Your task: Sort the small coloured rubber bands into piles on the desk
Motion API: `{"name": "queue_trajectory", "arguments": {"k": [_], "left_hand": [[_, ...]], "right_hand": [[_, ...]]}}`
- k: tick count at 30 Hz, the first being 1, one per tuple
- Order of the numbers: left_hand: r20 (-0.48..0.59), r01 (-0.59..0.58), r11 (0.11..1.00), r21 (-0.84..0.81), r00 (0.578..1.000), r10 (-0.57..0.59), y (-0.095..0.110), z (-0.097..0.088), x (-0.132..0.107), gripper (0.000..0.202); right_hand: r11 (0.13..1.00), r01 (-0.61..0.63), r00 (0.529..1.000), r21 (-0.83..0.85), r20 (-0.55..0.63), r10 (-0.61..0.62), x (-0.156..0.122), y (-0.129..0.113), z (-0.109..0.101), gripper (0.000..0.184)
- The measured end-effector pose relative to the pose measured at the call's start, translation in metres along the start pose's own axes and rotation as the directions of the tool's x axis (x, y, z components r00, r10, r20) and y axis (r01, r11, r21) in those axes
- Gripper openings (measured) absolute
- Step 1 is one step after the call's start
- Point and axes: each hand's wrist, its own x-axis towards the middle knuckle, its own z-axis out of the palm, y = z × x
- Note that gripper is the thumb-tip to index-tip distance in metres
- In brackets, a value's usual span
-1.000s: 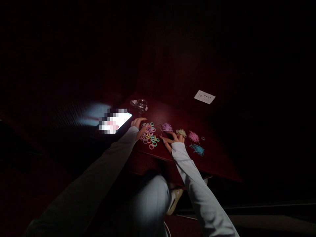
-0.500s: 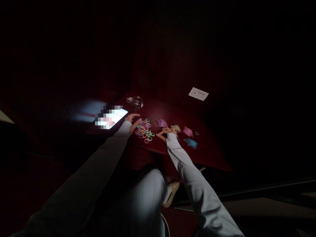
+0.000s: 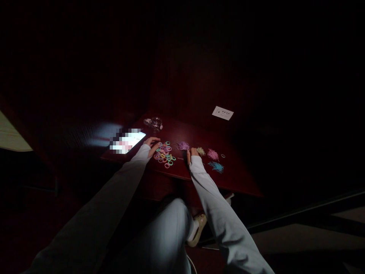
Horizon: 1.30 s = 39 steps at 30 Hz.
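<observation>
A loose pile of small pastel hair ties (image 3: 164,155) lies on a dark red table (image 3: 199,175). My left hand (image 3: 153,145) rests at the pile's left edge, fingers bent over the ties. Right of the pile lie sorted little heaps: purple (image 3: 183,145), yellow (image 3: 200,151), pink (image 3: 212,154) and blue (image 3: 216,166). My right hand (image 3: 192,154) sits between the purple and yellow heaps with its fingers curled down on the table; what they hold, if anything, is too dark and small to make out.
A lit phone (image 3: 127,140) lies at the table's left end. A small clear glass dish (image 3: 155,122) stands behind the pile. A white wall socket plate (image 3: 222,112) is on the dark wall. My knee and a shoe (image 3: 196,226) show below the table edge.
My right hand has drawn its spread fingers in and shifted toward the purple heap. My left hand stays at the pile's edge. The view has drifted slightly.
</observation>
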Motion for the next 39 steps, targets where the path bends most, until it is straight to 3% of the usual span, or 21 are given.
{"name": "queue_trajectory", "arguments": {"k": [4, 8, 11, 14, 17, 20, 23, 26, 30, 35, 39], "left_hand": [[0.0, 0.006, 1.0, -0.018, 1.0, -0.006, -0.001, 0.0, 0.001, 0.035], [-0.004, 0.007, 1.0, -0.026, 1.0, -0.008, -0.005, 0.001, 0.002, 0.041], [-0.003, 0.0, 1.0, -0.02, 1.0, 0.0, -0.007, 0.001, 0.002, 0.04], [-0.001, -0.002, 1.0, -0.004, 1.0, 0.002, -0.008, 0.001, 0.001, 0.039], [0.013, -0.024, 1.0, 0.004, 1.0, 0.024, -0.01, 0.0, 0.001, 0.039], [0.023, -0.028, 1.0, -0.006, 0.999, 0.028, -0.011, 0.0, 0.002, 0.039], [0.014, -0.031, 1.0, -0.003, 0.999, 0.031, -0.01, 0.0, 0.0, 0.037], [0.011, -0.052, 0.999, 0.004, 0.999, 0.052, -0.005, 0.001, -0.004, 0.034], [0.03, -0.058, 0.998, 0.006, 0.998, 0.058, 0.003, -0.001, -0.007, 0.031], [0.055, -0.041, 0.999, 0.004, 0.998, 0.041, 0.006, -0.004, -0.008, 0.03], [0.068, -0.057, 0.998, 0.019, 0.996, 0.055, 0.003, -0.004, -0.008, 0.031]], "right_hand": [[0.978, 0.118, 0.982, -0.174, 0.17, -0.089, 0.003, -0.009, -0.008, 0.028], [0.916, 0.291, 0.889, -0.274, 0.431, -0.154, 0.008, -0.023, -0.014, 0.028], [0.891, 0.343, 0.846, -0.297, 0.51, -0.155, 0.012, -0.03, -0.017, 0.026], [0.892, 0.274, 0.881, -0.36, 0.466, -0.083, 0.017, -0.02, -0.03, 0.031], [0.882, 0.038, 0.947, -0.47, 0.298, 0.118, 0.028, 0.012, -0.059, 0.041], [0.813, -0.164, 0.937, -0.559, 0.169, 0.305, 0.039, 0.056, -0.09, 0.043], [0.741, -0.228, 0.879, -0.632, 0.194, 0.436, 0.041, 0.088, -0.107, 0.034], [0.715, -0.273, 0.869, -0.644, 0.153, 0.47, 0.037, 0.098, -0.106, 0.036], [0.717, -0.376, 0.883, -0.587, 0.007, 0.469, 0.027, 0.089, -0.09, 0.05], [0.746, -0.322, 0.923, -0.583, -0.019, 0.384, 0.016, 0.083, -0.083, 0.042], [0.7, -0.413, 0.858, -0.583, 0.008, 0.513, 0.018, 0.096, -0.094, 0.039]]}}
